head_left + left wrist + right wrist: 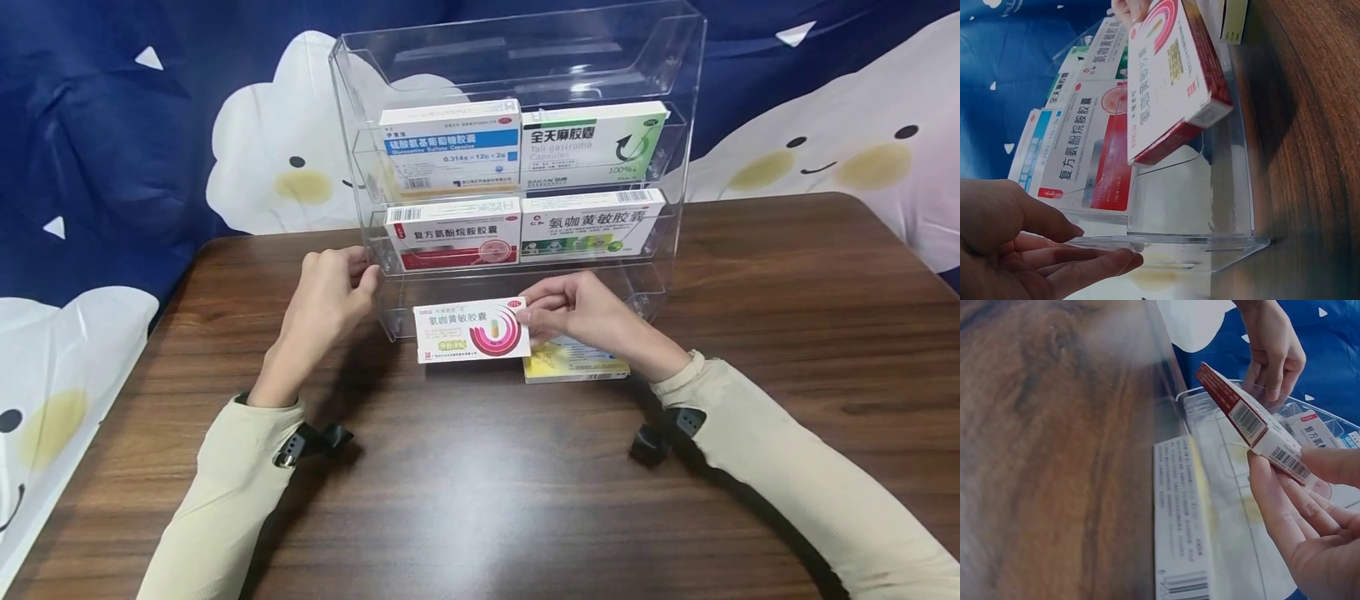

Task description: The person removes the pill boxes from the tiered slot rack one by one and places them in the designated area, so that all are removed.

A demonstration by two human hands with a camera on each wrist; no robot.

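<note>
A clear acrylic display rack (pixel 517 20) stands on the table. My left hand (pixel 326 296) pinches its left side panel between thumb and fingers, seen close up in the left wrist view. With thumb and fingertips, my right hand (pixel 581 317) holds a white medicine box (pixel 453 333) with a pink ring design by its right end. The box is raised in front of the rack's lowest tier, its red side (pixel 1225 394) showing in the right wrist view. Below the right hand, a yellow-and-white medicine box (pixel 581 364) lies at the rack's lower right, partly hidden by that hand.
The middle tier carries a red-and-white box (pixel 456 237) and a green-and-white box (pixel 592 225). Above them sit a blue-and-white box (pixel 450 150) and another green box (pixel 596 146). Brown wooden table (pixel 480 483) surrounds the rack; a blue cloud-patterned cloth (pixel 202 50) hangs behind.
</note>
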